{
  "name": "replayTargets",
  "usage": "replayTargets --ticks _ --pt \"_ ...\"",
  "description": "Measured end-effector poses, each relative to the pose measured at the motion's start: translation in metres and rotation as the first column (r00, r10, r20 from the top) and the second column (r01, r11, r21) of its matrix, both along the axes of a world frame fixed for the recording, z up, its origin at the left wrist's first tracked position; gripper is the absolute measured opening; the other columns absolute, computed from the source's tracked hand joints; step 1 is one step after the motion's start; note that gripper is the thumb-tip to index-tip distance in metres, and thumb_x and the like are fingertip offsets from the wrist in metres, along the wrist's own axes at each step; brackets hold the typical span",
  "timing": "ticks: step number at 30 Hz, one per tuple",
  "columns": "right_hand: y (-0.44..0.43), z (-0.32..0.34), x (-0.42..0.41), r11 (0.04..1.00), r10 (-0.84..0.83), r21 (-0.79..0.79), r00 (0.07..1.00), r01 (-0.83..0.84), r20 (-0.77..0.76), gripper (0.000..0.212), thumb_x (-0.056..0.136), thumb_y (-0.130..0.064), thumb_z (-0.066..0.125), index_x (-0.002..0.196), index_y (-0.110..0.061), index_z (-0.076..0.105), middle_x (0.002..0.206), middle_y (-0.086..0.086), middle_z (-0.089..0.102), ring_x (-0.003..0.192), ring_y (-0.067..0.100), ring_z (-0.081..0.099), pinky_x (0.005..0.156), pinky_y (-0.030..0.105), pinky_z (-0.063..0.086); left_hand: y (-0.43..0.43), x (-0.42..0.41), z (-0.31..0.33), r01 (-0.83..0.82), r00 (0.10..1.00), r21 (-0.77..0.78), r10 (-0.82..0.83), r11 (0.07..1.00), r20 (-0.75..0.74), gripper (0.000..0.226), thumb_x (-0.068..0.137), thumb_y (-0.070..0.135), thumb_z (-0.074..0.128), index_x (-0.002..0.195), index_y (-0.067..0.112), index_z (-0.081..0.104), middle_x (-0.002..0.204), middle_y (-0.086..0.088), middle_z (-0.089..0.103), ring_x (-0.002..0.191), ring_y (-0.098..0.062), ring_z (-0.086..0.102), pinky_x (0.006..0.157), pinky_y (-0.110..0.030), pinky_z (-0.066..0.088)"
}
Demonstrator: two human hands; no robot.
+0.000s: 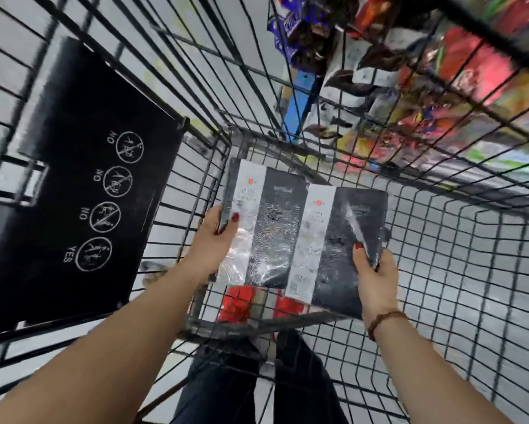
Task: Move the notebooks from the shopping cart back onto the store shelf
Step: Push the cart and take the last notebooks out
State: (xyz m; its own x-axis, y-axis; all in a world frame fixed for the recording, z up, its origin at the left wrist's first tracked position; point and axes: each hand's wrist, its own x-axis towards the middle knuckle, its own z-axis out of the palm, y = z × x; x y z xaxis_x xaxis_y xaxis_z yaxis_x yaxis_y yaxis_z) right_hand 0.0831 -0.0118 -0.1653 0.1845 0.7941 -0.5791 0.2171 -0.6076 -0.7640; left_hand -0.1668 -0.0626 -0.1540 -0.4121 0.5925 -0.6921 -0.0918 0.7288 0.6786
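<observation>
The left hand pinches the left edge of the left notebook, thumb on the cover and fingers curled underneath. The right hand pinches the right notebook at its near right corner in the same way, thumb on top and fingers below. A beaded bracelet circles the right wrist.

The two notebooks are alike: black covers with a white band down the left side, wrapped in shiny clear film. They lie flat and side by side, and the white band of the right one seems to overlap the right edge of the other. Both are inside the shopping cart, low in its wire basket. Whether they rest on its floor or are held just above it cannot be told.

At the cart's left side a black flap bears four round pictograms marked NO, NO, NO, YES. Through the cart's far right wall shows a store shelf crowded with blurred colourful packets. Through the wire floor show red shoes and dark trousers.
</observation>
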Motion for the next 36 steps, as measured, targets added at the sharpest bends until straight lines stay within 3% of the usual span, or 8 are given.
replayTargets --ticks 4,7,10,16,19,22,26,36 --pt "-0.014 0.027 -0.006 0.999 -0.04 0.04 0.988 0.035 0.149 0.019 0.089 -0.035 0.061 0.103 -0.022 0.057 0.09 -0.004 0.067 0.082 0.018 0.062 0.078 0.035 0.049 0.003 0.018 0.029 0.046 0.965 0.033 -0.036 0.998 -0.258 0.037 0.096 0.034 0.05 0.13 0.022 0.052 0.109 0.009 0.062 0.1 -0.014 0.057 0.086 -0.021 0.039" --pt "-0.02 0.067 -0.005 0.992 -0.119 0.071 0.981 0.109 0.153 0.009 0.089 -0.032 0.062 0.085 -0.026 0.056 0.078 -0.004 0.063 0.076 0.019 0.059 0.069 0.03 0.046 0.007 0.022 0.059 0.083 0.963 0.043 -0.068 0.996 -0.262 0.051 0.094 0.043 0.049 0.138 0.017 0.046 0.126 -0.001 0.06 0.115 -0.021 0.055 0.102 -0.033 0.042" --pt "-0.03 0.117 -0.001 0.976 -0.198 0.111 0.977 0.189 0.077 0.011 0.089 -0.023 0.063 0.083 -0.019 0.055 0.078 -0.003 0.061 0.072 0.015 0.056 0.07 0.027 0.045 0.002 0.017 0.095 0.178 0.952 0.108 -0.143 0.978 -0.269 0.047 0.093 0.045 0.048 0.131 0.018 0.052 0.115 -0.016 0.065 0.107 -0.037 0.059 0.091 -0.046 0.048" --pt "-0.059 0.209 0.022 0.923 -0.342 0.173 0.939 0.342 -0.031 0.012 0.086 -0.02 0.067 0.095 -0.012 0.066 0.092 0.01 0.07 0.089 0.032 0.067 0.083 0.045 0.054 -0.007 0.006 0.184 0.232 0.97 0.259 -0.202 0.938 -0.136 0.02 0.096 0.034 0.05 0.111 0.045 0.056 0.083 0.015 0.056 0.074 -0.003 0.05 0.066 -0.023 0.043" --pt "-0.076 0.251 0.037 0.884 -0.401 0.229 0.913 0.407 -0.074 0.008 0.085 -0.025 0.068 0.088 -0.018 0.066 0.096 0.01 0.071 0.091 0.031 0.067 0.084 0.044 0.055 -0.01 0.007 0.223 0.207 0.978 0.339 -0.206 0.918 -0.037 0.025 0.097 0.028 0.05 0.12 0.037 0.055 0.1 0.019 0.061 0.088 0.003 0.056 0.069 -0.016 0.042" --pt "-0.093 0.289 0.052 0.831 -0.469 0.277 0.875 0.483 -0.118 0.007 0.086 -0.026 0.067 0.088 -0.02 0.065 0.095 0.0 0.069 0.085 0.016 0.064 0.077 0.03 0.051 -0.009 0.015 0.255 0.195 0.976 0.397 -0.218 0.897 0.015 0.035 0.091 0.041 0.054 0.125 0.03 0.056 0.121 0.008 0.063 0.109 -0.008 0.059 0.092 -0.031 0.049" --pt "-0.112 0.327 0.076 0.751 -0.552 0.334 0.819 0.57 -0.157 0.017 0.084 -0.021 0.068 0.099 -0.012 0.069 0.091 0.004 0.073 0.094 0.029 0.067 0.092 0.044 0.052 -0.004 0.038 0.283 0.222 0.956 0.467 -0.285 0.856 0.066 0.063 0.069 0.064 0.057 0.125 0.036 0.057 0.125 0.005 0.063 0.115 -0.019 0.059 0.1 -0.048 0.046" --pt "-0.168 0.362 0.181 0.588 -0.649 0.395 0.703 0.706 -0.29 0.005 0.084 -0.012 0.067 0.079 -0.014 0.066 0.058 -0.009 0.069 0.053 0.007 0.064 0.05 0.018 0.053 -0.014 0.148 0.322 0.324 0.898 0.565 -0.435 0.759 0.069 0.04 0.084 0.051 0.058 0.122 0.039 0.057 0.127 0.006 0.06 0.116 -0.019 0.056 0.101 -0.045 0.042"
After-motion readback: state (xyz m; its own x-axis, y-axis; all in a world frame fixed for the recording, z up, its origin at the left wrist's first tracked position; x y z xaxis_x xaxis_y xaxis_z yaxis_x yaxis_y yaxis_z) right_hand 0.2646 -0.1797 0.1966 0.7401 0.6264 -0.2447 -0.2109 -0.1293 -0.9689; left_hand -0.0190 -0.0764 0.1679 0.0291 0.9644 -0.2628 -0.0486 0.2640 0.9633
